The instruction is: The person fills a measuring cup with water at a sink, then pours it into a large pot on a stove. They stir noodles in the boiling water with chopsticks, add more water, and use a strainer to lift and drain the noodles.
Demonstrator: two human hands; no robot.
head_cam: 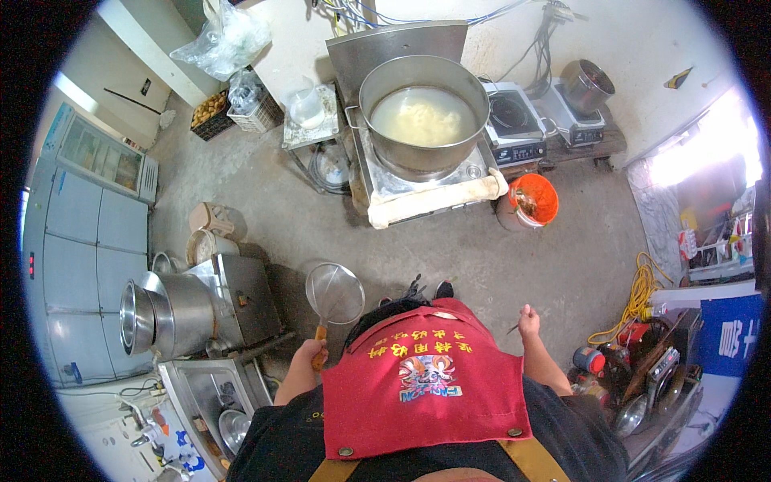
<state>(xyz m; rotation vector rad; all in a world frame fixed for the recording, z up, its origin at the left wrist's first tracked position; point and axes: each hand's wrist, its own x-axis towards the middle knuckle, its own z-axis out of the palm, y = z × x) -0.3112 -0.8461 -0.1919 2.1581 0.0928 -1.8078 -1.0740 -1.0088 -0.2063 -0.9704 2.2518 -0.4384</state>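
My left hand [309,356] grips the wooden handle of a round wire-mesh strainer [335,293], held out over the floor. My right hand [529,323] is curled at my other side, and a thin dark object [512,329] pokes out of it; what it is cannot be told. Ahead of me, a large steel stockpot [421,158] stands on a steel burner unit [397,191]. Cloudy liquid fills part of the pot, with a pale yellowish mass [427,122] in it. A rolled pale cloth [437,196] lies along the burner unit's front edge. Neither hand touches the pot.
An orange bucket [545,194] with scraps sits on the floor right of the burner unit. Two induction cookers [517,114] stand beyond it, one bearing a pot [587,87]. Steel pots [184,307] and a sink [199,385] are at left. A yellow hose [639,289] coils at right.
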